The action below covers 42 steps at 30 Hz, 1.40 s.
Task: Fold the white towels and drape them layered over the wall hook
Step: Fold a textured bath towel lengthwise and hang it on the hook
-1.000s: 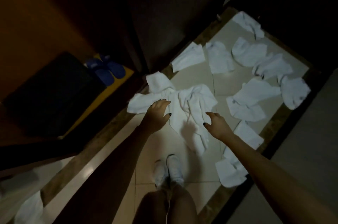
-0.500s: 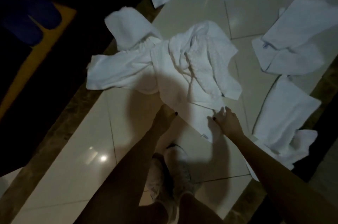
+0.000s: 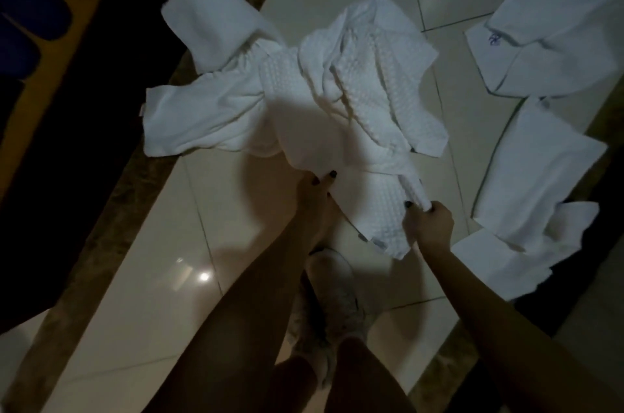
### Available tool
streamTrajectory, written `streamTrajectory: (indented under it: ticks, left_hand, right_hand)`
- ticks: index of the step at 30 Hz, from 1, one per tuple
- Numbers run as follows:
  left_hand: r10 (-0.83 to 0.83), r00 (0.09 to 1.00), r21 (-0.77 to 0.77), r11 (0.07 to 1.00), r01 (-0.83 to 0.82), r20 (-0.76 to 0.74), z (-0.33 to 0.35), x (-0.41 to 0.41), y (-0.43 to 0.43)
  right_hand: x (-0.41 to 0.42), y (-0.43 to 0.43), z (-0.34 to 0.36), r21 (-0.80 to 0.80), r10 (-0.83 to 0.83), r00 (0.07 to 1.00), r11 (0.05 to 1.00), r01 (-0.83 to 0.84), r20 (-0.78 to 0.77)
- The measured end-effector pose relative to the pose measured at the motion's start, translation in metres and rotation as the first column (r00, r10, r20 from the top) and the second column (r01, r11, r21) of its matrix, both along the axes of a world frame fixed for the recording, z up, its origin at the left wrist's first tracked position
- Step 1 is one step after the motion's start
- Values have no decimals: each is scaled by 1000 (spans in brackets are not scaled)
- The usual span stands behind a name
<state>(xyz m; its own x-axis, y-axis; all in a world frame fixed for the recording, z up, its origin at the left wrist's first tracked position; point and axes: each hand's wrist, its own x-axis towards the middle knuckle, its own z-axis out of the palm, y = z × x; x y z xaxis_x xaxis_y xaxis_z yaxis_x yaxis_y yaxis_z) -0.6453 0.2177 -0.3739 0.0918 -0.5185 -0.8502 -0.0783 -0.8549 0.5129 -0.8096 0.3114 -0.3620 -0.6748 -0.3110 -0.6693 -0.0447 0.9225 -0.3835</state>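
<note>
In the head view, the left hand (image 3: 315, 191) pinches the near edge of the crumpled white towel (image 3: 341, 98) on the tiled floor (image 3: 236, 210), and the right hand (image 3: 430, 223) is closed round its bunched corner. Lifting both corners wide apart should shake it flat for folding. The wall hook is out of frame, neighbouring towels (image 3: 537, 173) are cut off, and dim light blurs the left fingertips.

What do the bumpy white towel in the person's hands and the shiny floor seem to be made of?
The bumpy towel looks like soft matte cotton weave, with a raised waffle-like grid and limp folds; the fibre itself is a guess. The floor looks like glazed ceramic or polished stone tile: cream, glossy, thin joint lines, a bright light reflection.
</note>
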Motion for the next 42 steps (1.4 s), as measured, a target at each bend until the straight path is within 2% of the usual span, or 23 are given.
streamTrajectory:
  ticks: [1, 3, 8, 13, 15, 17, 18, 19, 21, 26, 30, 33, 35, 39, 42]
  left_hand:
    - [27, 997, 0, 1000, -27, -74, 17, 4, -3]
    - [30, 991, -47, 998, -37, -127, 58, 11, -11]
    - [78, 982, -111, 989, -98, -170, 191, 19, -40]
    - [134, 972, -151, 975, -165, -195, 336, 26, -73]
    - [194, 968, -290, 928, -233, -157, 396, 30, -87]
    - [217, 948, -429, 852, -301, -233, 449, 35, -101]
    - [225, 935, -375, 870, -320, -274, 476, 37, -106]
    - [217, 950, -333, 899, -284, -224, 508, 38, -110]
    - [201, 936, -248, 929, -276, -291, 557, 44, -115]
    - [173, 915, -372, 874, -313, -364, 673, 56, -145]
    - [167, 899, -437, 828, -351, -405, 748, 69, -157]
    - [141, 909, -512, 788, -344, -393, 801, 82, -164]
    - [107, 926, -583, 749, -315, -363, 835, 91, -168]
    - [13, 979, -721, 674, -160, -205, 893, 110, -169]
    - [-32, 998, -805, 593, -22, -51, 926, 123, -171]
  right_hand:
    - [-1, -2, 15, -9, 7, 1000, 1000, -7, -4]
    - [-2, -9, 57, -52, 7, 1000, 999, -7, -8]
    - [-6, -40, 191, -243, 6, 1000, 970, -9, -14]
    - [-9, -83, 345, -451, 23, 996, 892, 19, 88]
    - [-12, -98, 406, -521, 83, 993, 853, -28, 82]
    - [-14, -113, 462, -560, 117, 990, 827, -55, 77]
    - [-15, -120, 488, -568, 114, 990, 821, -50, 77]
    - [-16, -127, 513, -576, 109, 991, 816, -44, 79]
    - [-18, -139, 563, -596, 126, 989, 801, -53, 82]
    - [-21, -171, 686, -717, 249, 968, 681, -149, 36]
    - [-14, -185, 772, -772, 426, 905, 582, -256, 21]
    - [-5, -191, 825, -804, 576, 817, 499, -323, 29]
    - [2, -195, 856, -811, 641, 766, 423, -405, -48]
    - [13, -208, 905, -794, 530, 788, 308, -525, -315]
    - [18, -226, 934, -823, 542, 758, 195, -534, -363]
